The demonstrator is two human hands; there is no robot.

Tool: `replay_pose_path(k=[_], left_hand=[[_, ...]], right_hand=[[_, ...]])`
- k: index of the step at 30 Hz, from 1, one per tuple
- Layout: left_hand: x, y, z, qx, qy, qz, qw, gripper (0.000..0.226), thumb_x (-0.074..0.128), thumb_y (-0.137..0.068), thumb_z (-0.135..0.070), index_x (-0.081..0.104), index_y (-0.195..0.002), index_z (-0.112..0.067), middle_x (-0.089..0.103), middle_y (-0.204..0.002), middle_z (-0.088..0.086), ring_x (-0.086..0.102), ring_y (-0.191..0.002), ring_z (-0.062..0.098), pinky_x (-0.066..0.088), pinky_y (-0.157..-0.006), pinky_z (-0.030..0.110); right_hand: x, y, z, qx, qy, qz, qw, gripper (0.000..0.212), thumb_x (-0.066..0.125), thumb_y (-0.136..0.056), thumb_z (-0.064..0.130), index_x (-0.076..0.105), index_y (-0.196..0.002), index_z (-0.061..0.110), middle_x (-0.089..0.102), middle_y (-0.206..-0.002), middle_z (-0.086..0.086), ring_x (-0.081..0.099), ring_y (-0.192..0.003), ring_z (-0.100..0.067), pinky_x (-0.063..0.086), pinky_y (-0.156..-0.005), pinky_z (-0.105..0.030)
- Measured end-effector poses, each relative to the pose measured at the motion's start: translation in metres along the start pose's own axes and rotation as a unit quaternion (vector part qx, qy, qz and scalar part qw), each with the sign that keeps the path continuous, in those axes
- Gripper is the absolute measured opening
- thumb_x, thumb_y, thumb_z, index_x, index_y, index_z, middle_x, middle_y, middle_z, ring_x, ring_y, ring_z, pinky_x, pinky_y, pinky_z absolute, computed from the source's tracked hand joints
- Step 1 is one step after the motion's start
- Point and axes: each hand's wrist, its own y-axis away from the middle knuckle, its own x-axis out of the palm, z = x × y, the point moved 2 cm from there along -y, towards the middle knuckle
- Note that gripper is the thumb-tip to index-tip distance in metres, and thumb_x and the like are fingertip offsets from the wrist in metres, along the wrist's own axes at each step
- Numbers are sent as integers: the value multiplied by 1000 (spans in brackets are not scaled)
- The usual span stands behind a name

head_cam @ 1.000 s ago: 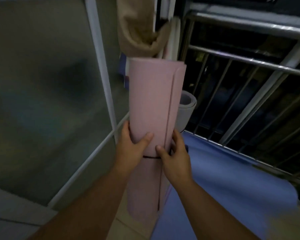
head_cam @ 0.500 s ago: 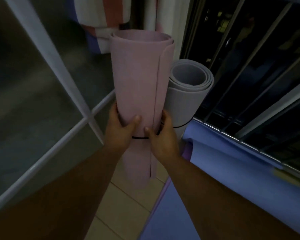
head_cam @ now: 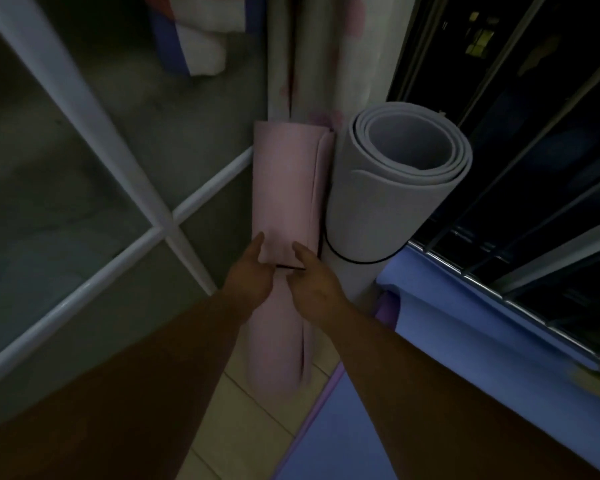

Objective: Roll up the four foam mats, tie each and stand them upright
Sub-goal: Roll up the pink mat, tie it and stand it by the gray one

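A rolled pink foam mat (head_cam: 284, 188) stands on end on the tiled floor in the corner, with a black tie around its middle. Both hands hold it at the tie: my left hand (head_cam: 248, 273) on its left side and my right hand (head_cam: 314, 277) on its right, thumbs on the front and fingers hidden behind. A rolled grey mat (head_cam: 388, 206) with a black tie stands upright right beside it, touching. A blue mat (head_cam: 471, 344) lies flat on the floor to the right, over a purple mat (head_cam: 321, 403).
A glass partition with a white frame (head_cam: 160, 216) closes the left side. A metal railing (head_cam: 520, 216) runs along the right behind the blue mat. Curtain fabric (head_cam: 312, 60) hangs in the corner above the rolls. Beige floor tiles (head_cam: 236, 427) show below the pink roll.
The pink roll came down from chest height and now stands on the floor next to the grey roll. My view tilted downward, and both thumbs sit looser on the roll.
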Motion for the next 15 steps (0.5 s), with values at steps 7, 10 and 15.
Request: replay_pose_path(k=[7, 10, 15], left_hand=[[-2, 16, -2, -24, 57, -17, 998, 53, 43, -101, -9, 36, -148, -31, 54, -128, -8, 57, -114, 15, 46, -105, 36], [-3, 20, 0, -9, 66, -12, 998, 52, 47, -100, -13, 41, -146, -35, 56, -136, -6, 58, -118, 16, 48, -104, 41], [-4, 19, 24, -17, 68, -7, 997, 50, 53, -92, -32, 45, -135, -55, 54, -139, -11, 54, -125, 20, 47, -102, 53]], right_hand=[[-3, 9, -12, 24, -94, -42, 994, 49, 37, -102, -6, 34, -148, 8, 43, -128, 1, 44, -115, -10, 33, -83, 5], [-6, 12, -9, 13, -96, -58, 994, 47, 38, -101, -5, 38, -146, 8, 46, -133, -3, 46, -116, -11, 32, -94, -4], [-11, 37, -2, 22, -98, -95, 990, 44, 41, -101, -3, 44, -143, 9, 49, -127, 1, 47, -115, -10, 31, -87, 2]])
